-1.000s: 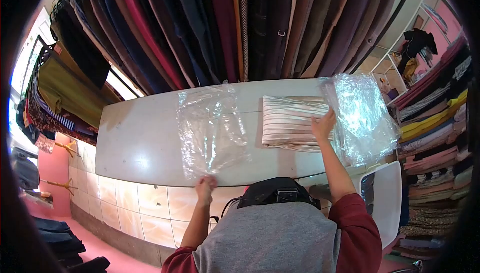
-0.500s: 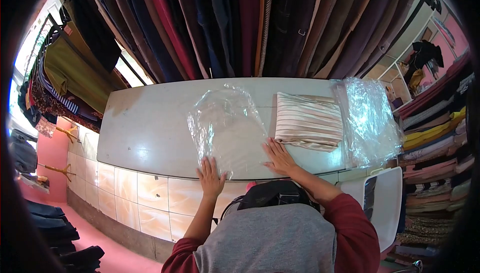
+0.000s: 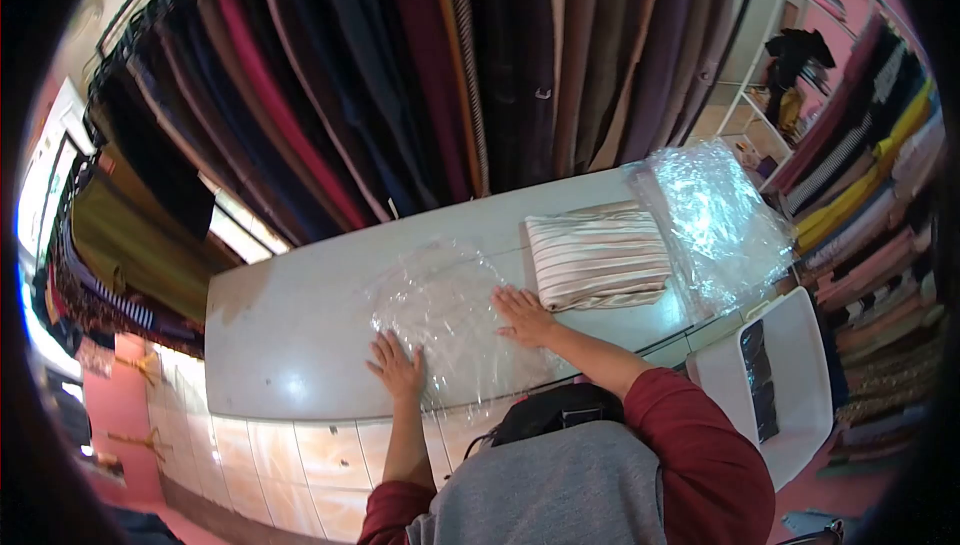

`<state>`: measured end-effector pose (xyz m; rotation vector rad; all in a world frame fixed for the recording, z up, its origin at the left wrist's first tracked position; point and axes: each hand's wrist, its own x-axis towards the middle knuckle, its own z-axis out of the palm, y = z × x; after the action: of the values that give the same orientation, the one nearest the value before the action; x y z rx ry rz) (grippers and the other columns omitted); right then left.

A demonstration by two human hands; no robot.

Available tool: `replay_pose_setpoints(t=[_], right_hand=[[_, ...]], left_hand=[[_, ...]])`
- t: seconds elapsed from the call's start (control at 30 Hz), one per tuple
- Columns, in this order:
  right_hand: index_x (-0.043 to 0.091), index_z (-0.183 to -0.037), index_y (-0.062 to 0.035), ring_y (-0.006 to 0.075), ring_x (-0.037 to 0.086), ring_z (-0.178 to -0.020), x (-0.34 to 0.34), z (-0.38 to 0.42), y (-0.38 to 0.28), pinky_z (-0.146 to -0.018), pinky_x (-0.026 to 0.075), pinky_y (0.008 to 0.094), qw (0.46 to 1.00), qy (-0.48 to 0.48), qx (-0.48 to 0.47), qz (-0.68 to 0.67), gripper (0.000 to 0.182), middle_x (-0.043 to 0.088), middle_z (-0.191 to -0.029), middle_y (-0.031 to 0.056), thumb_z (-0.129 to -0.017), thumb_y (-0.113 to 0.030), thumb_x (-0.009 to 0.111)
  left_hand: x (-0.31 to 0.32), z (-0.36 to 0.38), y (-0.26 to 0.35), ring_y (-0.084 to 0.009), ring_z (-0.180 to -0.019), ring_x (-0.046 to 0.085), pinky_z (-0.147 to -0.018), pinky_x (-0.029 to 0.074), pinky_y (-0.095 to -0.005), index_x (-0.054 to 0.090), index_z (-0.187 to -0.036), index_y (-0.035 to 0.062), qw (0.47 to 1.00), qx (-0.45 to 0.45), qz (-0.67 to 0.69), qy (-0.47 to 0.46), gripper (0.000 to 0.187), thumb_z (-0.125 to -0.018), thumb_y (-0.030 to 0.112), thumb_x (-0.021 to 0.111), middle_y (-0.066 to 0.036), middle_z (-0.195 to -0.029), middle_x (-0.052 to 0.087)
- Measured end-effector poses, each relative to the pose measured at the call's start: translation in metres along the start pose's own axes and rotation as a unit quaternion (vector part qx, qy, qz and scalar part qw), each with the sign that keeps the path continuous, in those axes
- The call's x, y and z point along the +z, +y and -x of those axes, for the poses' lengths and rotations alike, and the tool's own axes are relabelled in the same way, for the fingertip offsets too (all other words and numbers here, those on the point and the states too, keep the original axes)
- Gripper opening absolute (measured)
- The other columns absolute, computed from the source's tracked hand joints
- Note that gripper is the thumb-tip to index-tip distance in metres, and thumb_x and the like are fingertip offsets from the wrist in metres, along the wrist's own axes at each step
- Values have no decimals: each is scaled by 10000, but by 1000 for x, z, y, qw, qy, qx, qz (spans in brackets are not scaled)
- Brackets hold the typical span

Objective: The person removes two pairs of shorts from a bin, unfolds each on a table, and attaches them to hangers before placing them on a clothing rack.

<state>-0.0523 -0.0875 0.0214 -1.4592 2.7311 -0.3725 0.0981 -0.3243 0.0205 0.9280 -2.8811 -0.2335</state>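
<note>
A clear plastic bag (image 3: 455, 330) lies spread on the grey-white tabletop (image 3: 275, 335). My left hand (image 3: 398, 367) rests with fingers spread on the bag's left edge. Fingers apart, my right hand (image 3: 522, 315) lies flat on the bag's right side. Just beyond it sits a folded striped garment (image 3: 598, 257), pale with darker lines. A heap of shiny clear plastic bags (image 3: 715, 220) lies to the right of the garment.
Many trousers (image 3: 400, 75) hang on a rack behind the table. More clothes (image 3: 140, 245) hang at the left. A white bin (image 3: 785, 385) with dark packets stands at the right front, near stacks of folded clothes (image 3: 880, 315).
My camera view has tilted and turned. Both hands have moved a little farther up the bag, which now lies flatter. The striped garment stays where it was on the table.
</note>
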Motion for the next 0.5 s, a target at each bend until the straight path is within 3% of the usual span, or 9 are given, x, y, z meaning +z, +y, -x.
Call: replay_pose_setpoints(t=[0.1, 0.17, 0.2, 0.23, 0.3, 0.43, 0.5], right_hand=[[176, -1274, 17, 322, 263, -1187, -6, 9, -7, -952, 247, 419, 997, 64, 24, -23, 679, 231, -1310, 185, -791, -356, 473], [191, -1259, 35, 333, 326, -1121, -8, 17, -13, -909, 293, 414, 970, 99, 147, -167, 679, 281, -1247, 226, -771, -296, 529], [202, -1237, 70, 364, 398, -1023, -6, 17, -18, -854, 341, 404, 959, 137, 197, -148, 689, 390, -1110, 263, -744, -237, 572], [202, -1237, 70, 364, 398, -1023, -5, 13, -21, -854, 341, 404, 956, 148, 212, -142, 689, 390, -1110, 263, -744, -237, 572], [316, -1187, 60, 378, 452, -952, -4, 4, -24, -801, 378, 397, 918, 68, 319, -226, 606, 463, -1012, 273, -740, -256, 575], [471, -1061, -1, 359, 529, -798, -3, -3, -19, -696, 420, 399, 921, 90, 320, -200, 408, 544, -872, 235, -764, -270, 550], [530, -898, -43, 334, 555, -672, -18, 3, -19, -611, 427, 409, 893, 100, 283, -336, 267, 577, -745, 179, -797, -289, 509]], left_hand=[[-8, 3, 1, -327, -1266, 112, -982, 33, -536, 203, -1312, 60, 1000, 0, 18, -15, 700, -786, 477, 402, -161, -1365, 163], [-6, 3, 1, -324, -1266, 112, -982, 33, -538, 201, -1312, 56, 1000, 14, 19, -9, 694, -790, 465, 406, -161, -1365, 164], [-3, 4, 1, -322, -1267, 113, -981, 34, -540, 200, -1312, 53, 1000, 5, 18, -2, 687, -793, 453, 409, -161, -1365, 164], [0, 5, 0, -322, -1267, 113, -981, 34, -540, 200, -1312, 53, 999, 25, 20, -1, 687, -793, 453, 409, -161, -1365, 164], [5, 5, -5, -318, -1266, 122, -990, 50, -520, 196, -1310, 45, 999, 17, 42, 2, 680, -798, 432, 418, -162, -1364, 165], [7, 8, -13, -320, -1261, 137, -1000, 78, -485, 194, -1307, 32, 989, 84, 125, 8, 668, -815, 431, 405, -172, -1364, 155], [-4, 21, -2, -330, -1254, 151, -1000, 118, -463, 193, -1301, 16, 967, 78, 238, 51, 651, -836, 434, 375, -187, -1362, 141]])
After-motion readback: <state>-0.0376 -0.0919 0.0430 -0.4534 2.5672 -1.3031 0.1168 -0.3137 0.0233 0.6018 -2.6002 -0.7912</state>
